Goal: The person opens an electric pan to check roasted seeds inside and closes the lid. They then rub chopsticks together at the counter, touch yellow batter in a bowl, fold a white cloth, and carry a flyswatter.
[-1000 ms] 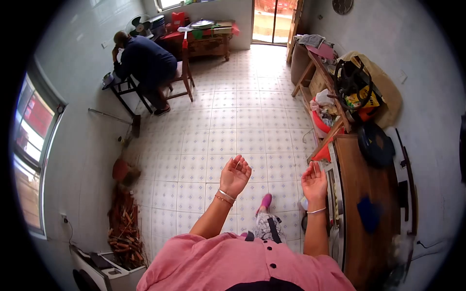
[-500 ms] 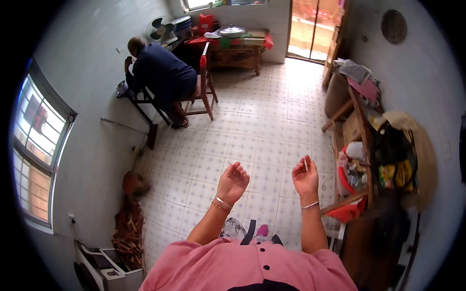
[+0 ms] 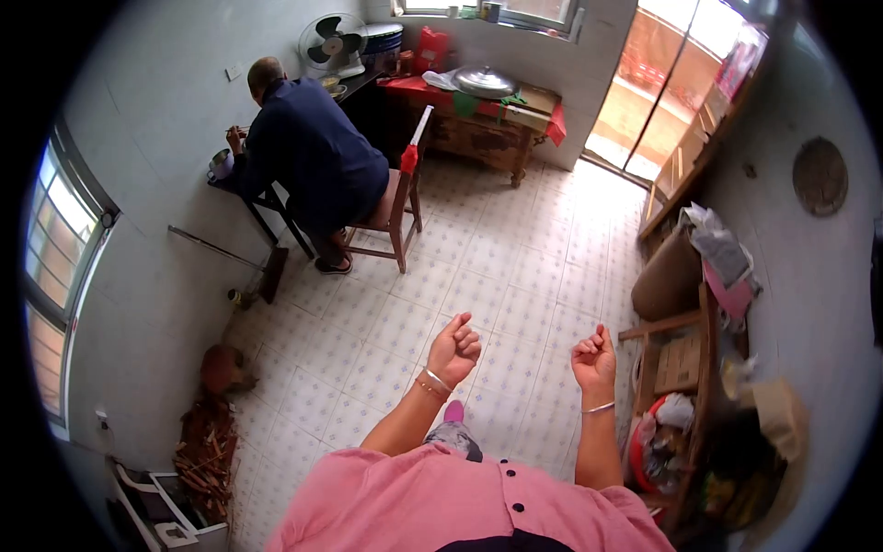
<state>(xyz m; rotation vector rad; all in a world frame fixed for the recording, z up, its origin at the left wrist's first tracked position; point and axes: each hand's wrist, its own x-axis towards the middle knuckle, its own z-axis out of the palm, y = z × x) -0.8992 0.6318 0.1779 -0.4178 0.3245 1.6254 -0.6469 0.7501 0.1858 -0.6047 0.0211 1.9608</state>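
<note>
My left hand [image 3: 455,352] is held out over the tiled floor [image 3: 414,345], its fingers curled in and the thumb against them. Nothing shows in it, and bracelets circle that wrist. To the right, my right hand [image 3: 594,362] is also curled closed with nothing visible inside, and a silver bangle [image 3: 599,407] sits on its wrist. Neither hand touches anything. Nearest to my right hand is a wooden rack [image 3: 705,368] holding a red basin [image 3: 636,451] of bagged items. Below my left hand, one pink shoe [image 3: 453,411] steps forward.
A person [image 3: 317,152] in dark blue sits on a wooden chair [image 3: 405,198] at a black table, holding chopsticks. Beyond stand a fan [image 3: 333,44] and a low table with a lidded metal pot [image 3: 485,82]. Firewood [image 3: 204,451] lies left; a glazed door [image 3: 644,87] stands far right.
My view has moved forward and turned, so the seated person and tables look closer. Both my hands have curled from loosely bent fingers to closed. A pink shoe has come further forward.
</note>
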